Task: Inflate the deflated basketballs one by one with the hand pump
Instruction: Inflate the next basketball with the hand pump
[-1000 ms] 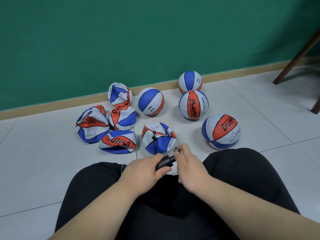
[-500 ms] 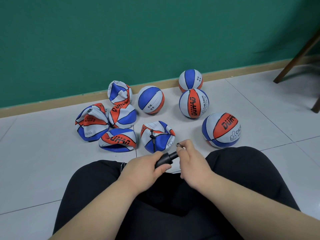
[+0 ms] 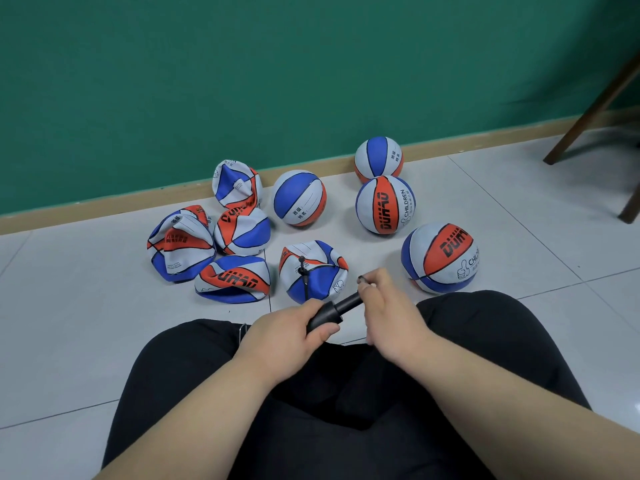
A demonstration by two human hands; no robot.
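My left hand [image 3: 289,329] grips the black barrel of the hand pump [image 3: 329,313] above my lap. My right hand [image 3: 389,308] holds the pump's handle end, pulled out so part of the rod shows between my hands. A thin black hose runs from the pump to the valve of a crumpled blue, white and orange basketball [image 3: 322,271] lying just beyond my hands. Several more flat basketballs [image 3: 180,251] are heaped to the left. Several round, full basketballs [image 3: 440,258] stand to the right and behind.
I sit on a pale tiled floor [image 3: 69,323] with my legs in black trousers [image 3: 346,393] crossed. A green wall with a wooden skirting board [image 3: 104,206] runs behind the balls. Dark wooden chair legs [image 3: 595,105] stand at the far right.
My right hand has drawn the pump handle out to the right, away from my left hand, so more of the rod shows. The view has tilted slightly.
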